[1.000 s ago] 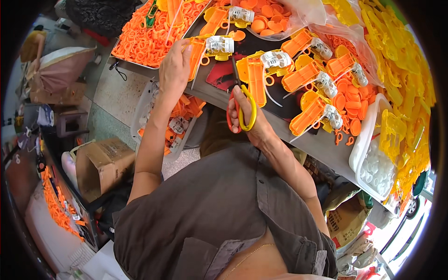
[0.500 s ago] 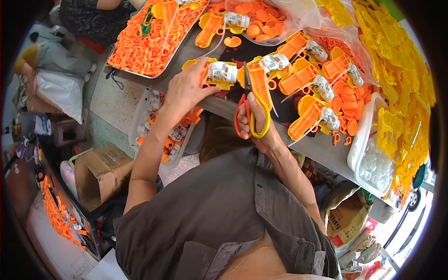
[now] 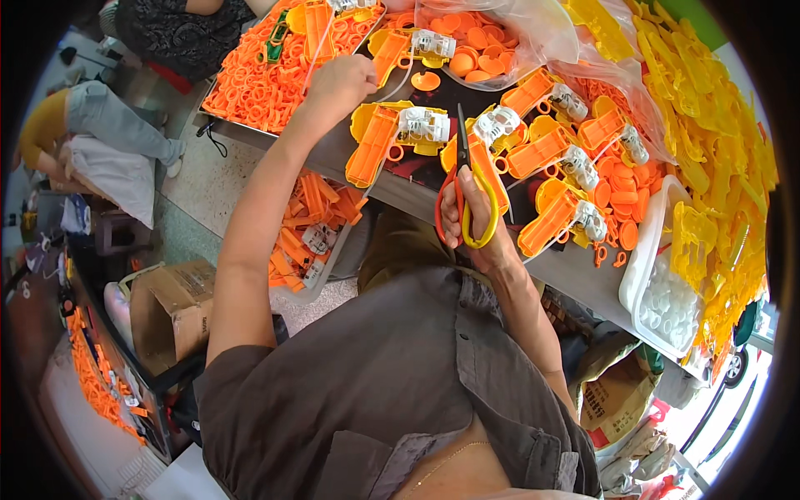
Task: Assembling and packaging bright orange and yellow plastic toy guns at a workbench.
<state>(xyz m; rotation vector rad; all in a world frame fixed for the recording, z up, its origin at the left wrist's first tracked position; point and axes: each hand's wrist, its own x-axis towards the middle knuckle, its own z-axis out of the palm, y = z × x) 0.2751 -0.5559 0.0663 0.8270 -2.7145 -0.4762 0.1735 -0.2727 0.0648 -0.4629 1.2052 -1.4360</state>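
My right hand holds scissors by their red and yellow handles. Their dark blades point away from me, over one of the orange and yellow plastic toy assemblies. My left hand is stretched to the far left of the table, fingers curled together beside another orange and yellow assembly. What those fingers hold, if anything, is hidden. Nearer to me lies an assembly with a white printed block on it. Several similar assemblies with white blocks lie to the right.
A metal tray full of small orange rings stands at the far left. Bagged orange discs lie at the back. Yellow plastic parts heap up on the right, by a white tub. Below the table's edge sits a bin of orange pieces.
My left hand has left the nearer assembly and moved away from me toward the farther one, its fingers closing. My right hand keeps the scissors, blades still pointing away.
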